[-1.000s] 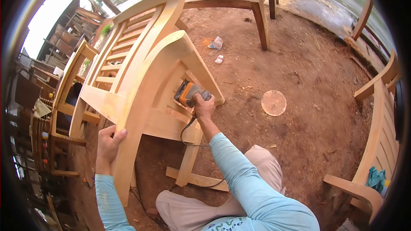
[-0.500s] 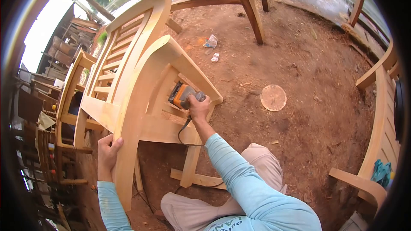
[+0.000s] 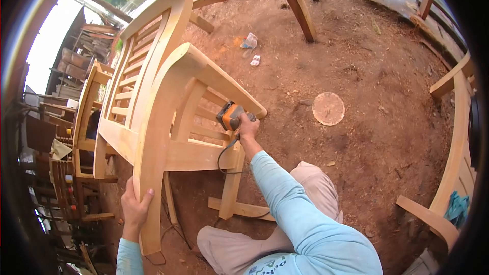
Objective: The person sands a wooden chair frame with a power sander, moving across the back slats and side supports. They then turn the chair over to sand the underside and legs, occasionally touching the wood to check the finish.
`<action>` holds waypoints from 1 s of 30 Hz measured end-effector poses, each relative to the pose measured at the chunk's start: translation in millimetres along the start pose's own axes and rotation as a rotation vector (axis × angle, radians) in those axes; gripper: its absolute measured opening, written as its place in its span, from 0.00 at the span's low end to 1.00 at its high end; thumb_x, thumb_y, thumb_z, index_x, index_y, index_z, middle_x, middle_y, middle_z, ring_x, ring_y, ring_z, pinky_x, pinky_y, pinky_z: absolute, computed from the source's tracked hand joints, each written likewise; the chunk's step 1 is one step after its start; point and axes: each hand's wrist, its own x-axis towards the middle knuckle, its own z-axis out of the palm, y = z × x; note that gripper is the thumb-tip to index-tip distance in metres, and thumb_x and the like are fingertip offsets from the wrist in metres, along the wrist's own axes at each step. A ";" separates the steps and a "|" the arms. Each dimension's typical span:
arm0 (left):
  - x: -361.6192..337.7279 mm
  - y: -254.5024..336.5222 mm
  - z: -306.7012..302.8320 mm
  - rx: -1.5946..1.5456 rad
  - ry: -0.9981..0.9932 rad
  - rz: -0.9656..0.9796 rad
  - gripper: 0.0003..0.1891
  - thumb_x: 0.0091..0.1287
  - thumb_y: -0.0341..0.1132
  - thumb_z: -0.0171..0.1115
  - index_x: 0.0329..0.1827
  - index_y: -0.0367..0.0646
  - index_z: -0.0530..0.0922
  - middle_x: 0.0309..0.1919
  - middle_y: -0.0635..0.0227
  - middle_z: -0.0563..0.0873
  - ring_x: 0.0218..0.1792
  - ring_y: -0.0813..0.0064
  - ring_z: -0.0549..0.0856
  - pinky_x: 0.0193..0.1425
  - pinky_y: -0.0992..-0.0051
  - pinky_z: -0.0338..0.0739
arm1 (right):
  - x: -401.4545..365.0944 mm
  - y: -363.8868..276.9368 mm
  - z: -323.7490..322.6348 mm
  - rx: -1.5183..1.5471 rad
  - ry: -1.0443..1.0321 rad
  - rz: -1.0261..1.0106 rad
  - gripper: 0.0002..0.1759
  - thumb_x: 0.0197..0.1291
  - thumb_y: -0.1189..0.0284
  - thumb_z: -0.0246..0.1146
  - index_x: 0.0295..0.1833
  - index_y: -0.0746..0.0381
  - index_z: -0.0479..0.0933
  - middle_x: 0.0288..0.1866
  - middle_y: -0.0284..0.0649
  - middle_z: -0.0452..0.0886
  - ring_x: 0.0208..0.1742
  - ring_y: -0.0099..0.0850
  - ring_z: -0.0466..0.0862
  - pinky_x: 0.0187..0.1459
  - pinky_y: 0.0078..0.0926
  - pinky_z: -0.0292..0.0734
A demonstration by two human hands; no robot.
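Note:
An unfinished pale wooden chair (image 3: 150, 132) with slatted panels stands tilted in front of me. My left hand (image 3: 135, 208) is wrapped round the lower part of its broad, curved edge board, thumb on the near face. My right hand (image 3: 249, 129) grips an orange and grey electric sander (image 3: 232, 114) from behind. The sander is over the slats (image 3: 209, 132) on the chair's right side, its dark pad facing up and left. Its black cord (image 3: 220, 159) loops down past the lower rail.
A darker wooden frame (image 3: 298, 10) stands at the back. To the right is another slatted piece (image 3: 451, 158) with a teal cloth (image 3: 457, 209). A round wooden disc (image 3: 328, 108) and litter (image 3: 249, 40) lie on the dirt. Stacked furniture fills the left.
My right hand has carried the sander rightward across the slatted side. My left hand still holds the edge board, now lower in view, and the view has shifted slightly.

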 end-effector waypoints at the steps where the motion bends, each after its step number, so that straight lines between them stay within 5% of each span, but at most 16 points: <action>1: 5.0 6.4 0.7 0.038 -0.005 0.014 0.27 0.68 0.39 0.71 0.67 0.35 0.77 0.46 0.46 0.91 0.48 0.48 0.93 0.53 0.58 0.85 | -6.3 0.7 -2.4 -0.026 0.027 -0.036 0.43 0.44 0.51 0.77 0.62 0.69 0.78 0.52 0.54 0.88 0.56 0.48 0.88 0.62 0.41 0.81; 7: 4.7 -4.8 5.2 -0.010 0.010 0.003 0.25 0.69 0.42 0.72 0.63 0.33 0.79 0.44 0.49 0.92 0.46 0.52 0.93 0.52 0.60 0.85 | -37.6 -30.6 -9.1 0.006 -0.006 -0.266 0.40 0.46 0.53 0.76 0.63 0.61 0.77 0.52 0.49 0.88 0.55 0.47 0.88 0.61 0.41 0.81; 20: 8.0 2.9 5.0 -0.005 -0.020 -0.002 0.24 0.71 0.43 0.72 0.61 0.33 0.79 0.41 0.50 0.91 0.43 0.54 0.92 0.50 0.61 0.84 | 6.7 28.3 -10.2 0.060 -0.098 -0.092 0.39 0.42 0.60 0.76 0.63 0.61 0.78 0.48 0.45 0.87 0.49 0.39 0.88 0.54 0.37 0.83; 30: 5.0 -2.6 5.2 -0.004 0.001 0.007 0.24 0.71 0.42 0.72 0.60 0.33 0.80 0.41 0.50 0.91 0.43 0.54 0.92 0.50 0.62 0.84 | -26.1 -6.5 -16.6 0.028 -0.046 -0.102 0.39 0.41 0.57 0.75 0.63 0.60 0.79 0.50 0.48 0.87 0.51 0.42 0.88 0.55 0.39 0.83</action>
